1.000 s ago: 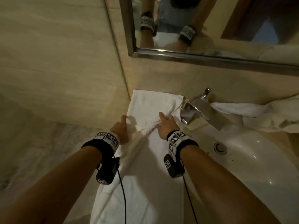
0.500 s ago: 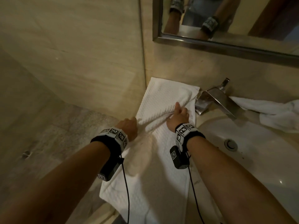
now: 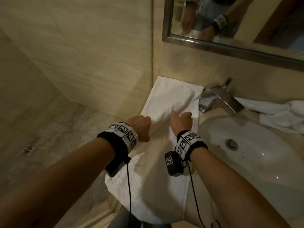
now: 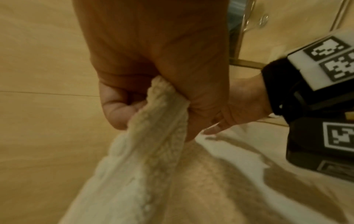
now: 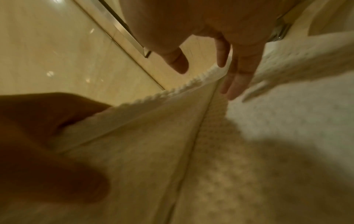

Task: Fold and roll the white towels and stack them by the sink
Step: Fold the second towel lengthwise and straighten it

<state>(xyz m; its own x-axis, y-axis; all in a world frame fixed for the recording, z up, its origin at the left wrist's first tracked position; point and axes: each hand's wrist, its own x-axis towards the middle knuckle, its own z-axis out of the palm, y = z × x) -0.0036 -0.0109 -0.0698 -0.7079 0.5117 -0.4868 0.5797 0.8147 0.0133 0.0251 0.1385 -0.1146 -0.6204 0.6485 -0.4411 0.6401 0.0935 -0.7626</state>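
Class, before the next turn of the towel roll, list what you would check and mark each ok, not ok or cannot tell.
1. Left hand grips the rolled towel edge: ok.
2. Right hand grips the roll: not ok, fingers straight.
3. Roll even across: cannot tell.
4. Faucet apart from the roll: ok.
5. Crumpled towel waiting beyond the sink: ok.

I'm looking at a bathroom: 1 white oval ceramic sink (image 3: 256, 155) with a chrome faucet (image 3: 222, 99), a steel-framed wall mirror (image 3: 230, 45), beige stone wall tiles (image 3: 82, 46) and white towels (image 3: 164, 99).
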